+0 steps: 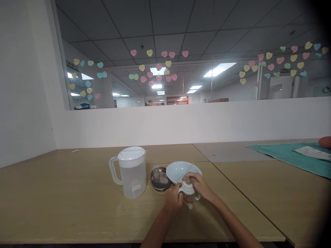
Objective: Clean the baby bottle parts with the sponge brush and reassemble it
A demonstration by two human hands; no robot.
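A clear baby bottle (189, 199) with a white collar, two side handles and red print stands in front of me near the table's edge. My left hand (173, 199) is closed round its left handle. At the top, the fingers of my right hand (198, 184) pinch the translucent nipple (188, 179). Just behind the bottle lies a white plate (178, 167) with a thin stick with a yellow end across it. To its left a round metal dish (160, 186) holds a clear dome-shaped cap (156, 174).
A translucent plastic pitcher (133, 177) with a white lid stands left of the dish, handle to the left. At the far right a teal cloth (281, 154) carries a patterned cloth (314, 152) and a reddish round object (325, 142). A white wall (124, 127) bounds the back.
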